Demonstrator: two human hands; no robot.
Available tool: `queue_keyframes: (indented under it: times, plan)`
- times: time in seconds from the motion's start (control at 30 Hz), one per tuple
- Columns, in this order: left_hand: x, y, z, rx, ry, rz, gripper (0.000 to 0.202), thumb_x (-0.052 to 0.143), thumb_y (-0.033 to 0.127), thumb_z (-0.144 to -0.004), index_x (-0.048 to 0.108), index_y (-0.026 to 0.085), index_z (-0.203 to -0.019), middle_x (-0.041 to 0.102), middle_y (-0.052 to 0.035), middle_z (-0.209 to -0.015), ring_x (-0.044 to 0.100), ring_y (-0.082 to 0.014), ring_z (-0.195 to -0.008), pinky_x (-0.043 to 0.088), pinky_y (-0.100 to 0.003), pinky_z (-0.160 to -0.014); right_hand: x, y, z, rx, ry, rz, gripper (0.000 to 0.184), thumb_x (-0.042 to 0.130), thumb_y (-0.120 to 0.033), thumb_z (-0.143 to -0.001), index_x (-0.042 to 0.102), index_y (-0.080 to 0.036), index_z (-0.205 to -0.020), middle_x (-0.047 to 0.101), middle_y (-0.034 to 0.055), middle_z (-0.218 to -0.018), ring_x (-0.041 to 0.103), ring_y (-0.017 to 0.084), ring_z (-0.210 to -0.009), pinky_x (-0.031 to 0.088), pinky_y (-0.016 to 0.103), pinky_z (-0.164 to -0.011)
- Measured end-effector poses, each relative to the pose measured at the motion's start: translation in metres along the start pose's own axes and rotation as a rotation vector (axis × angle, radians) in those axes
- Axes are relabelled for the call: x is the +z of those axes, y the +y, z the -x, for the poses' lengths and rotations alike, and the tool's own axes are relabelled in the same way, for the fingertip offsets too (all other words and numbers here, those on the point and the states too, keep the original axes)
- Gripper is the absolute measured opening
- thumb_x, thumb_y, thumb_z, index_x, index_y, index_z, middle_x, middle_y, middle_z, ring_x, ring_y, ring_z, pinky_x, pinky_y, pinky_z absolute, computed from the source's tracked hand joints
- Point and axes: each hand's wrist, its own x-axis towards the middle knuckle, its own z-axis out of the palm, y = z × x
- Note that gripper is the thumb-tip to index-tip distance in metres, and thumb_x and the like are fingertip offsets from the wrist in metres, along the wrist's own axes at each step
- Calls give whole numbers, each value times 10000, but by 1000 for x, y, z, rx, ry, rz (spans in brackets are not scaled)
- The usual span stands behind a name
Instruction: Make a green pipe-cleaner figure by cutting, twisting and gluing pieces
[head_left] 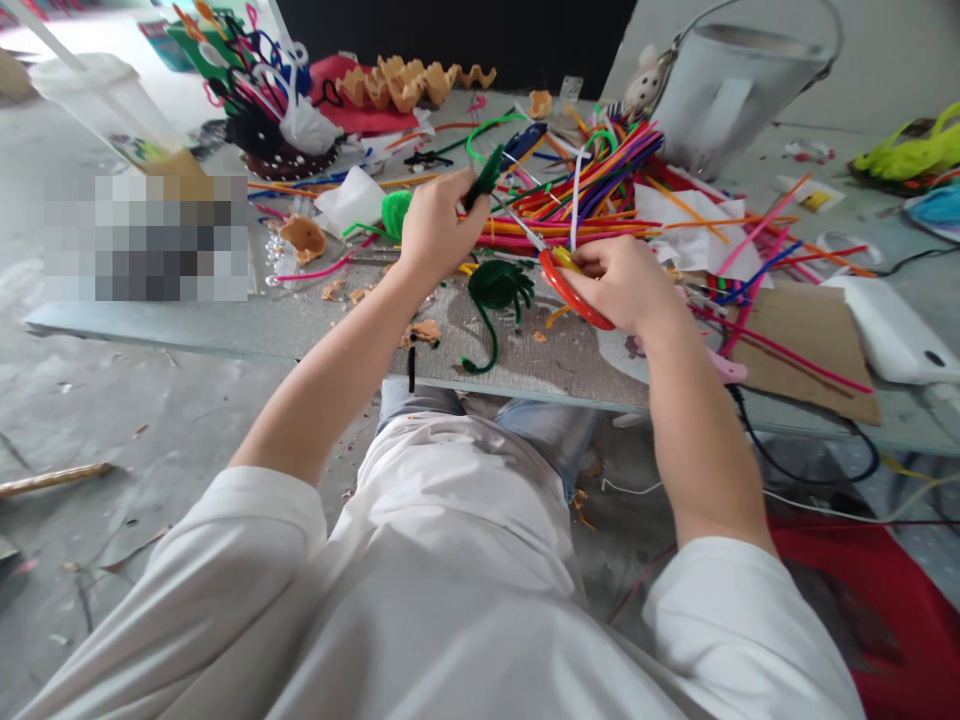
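My left hand (433, 225) is closed in a pinch on a dark green pipe cleaner (484, 177) that sticks up and to the right. My right hand (622, 285) is wrapped round the red handles of a pair of scissors (564, 280), whose blades point up-left toward the pipe cleaner. Between my hands, on the grey board (525, 350), lies a coiled bundle of dark green pipe cleaners (495, 290). A big heap of coloured pipe cleaners (600, 185) lies just beyond my hands.
A light green yarn ball (395, 212) sits left of my left hand. A craft bouquet (262, 100) and egg-carton pieces (405, 82) stand at the back. A white bucket (727, 90), brown cardboard (810, 345) and a white device (892, 330) are on the right.
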Motion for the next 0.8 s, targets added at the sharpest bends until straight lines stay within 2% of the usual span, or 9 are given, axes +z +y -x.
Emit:
queue_keyframes:
  times: [0.13, 0.33, 0.5, 0.63, 0.8]
  plan:
    - [-1, 1, -1, -68, -13, 52, 280, 595, 264, -756, 386, 234, -571, 431, -11, -543, 419, -178, -566, 301, -366, -593, 0, -2, 0, 6, 22, 39, 473, 673, -662, -816, 684, -194, -747, 658, 72, -675, 545, 202, -662, 368, 337, -580]
    - [0, 0, -1, -67, -62, 83, 231, 581, 283, -742, 432, 237, -572, 466, -15, -583, 418, -178, -589, 308, -373, -603, -1, -6, 0, 26, -17, 17, 506, 652, -671, -831, 647, -191, -674, 645, 65, -642, 500, 176, -603, 329, 331, -551]
    - [-2, -2, -2, -54, -117, 131, 251, 580, 304, -734, 402, 242, -569, 409, -13, -586, 378, -177, -577, 306, -382, -604, 2, -1, -3, 17, -4, 30, 471, 667, -653, -836, 659, -196, -721, 647, 79, -668, 525, 198, -660, 372, 345, -588]
    - [-6, -2, -3, -47, -179, 124, 277, 578, 333, -744, 392, 256, -555, 419, -15, -576, 406, -196, -594, 315, -394, -611, 1, 1, -5, 32, -33, -3, 515, 672, -703, -812, 659, -199, -705, 623, 72, -647, 525, 192, -634, 392, 353, -581]
    - [-5, -4, -6, -33, -135, 36, 369, 652, 362, -684, 347, 267, -498, 424, -23, -507, 431, -214, -579, 300, -402, -587, -6, -7, -1, 131, -122, -155, 555, 668, -758, -776, 667, -205, -726, 539, 32, -559, 444, 149, -500, 357, 335, -478]
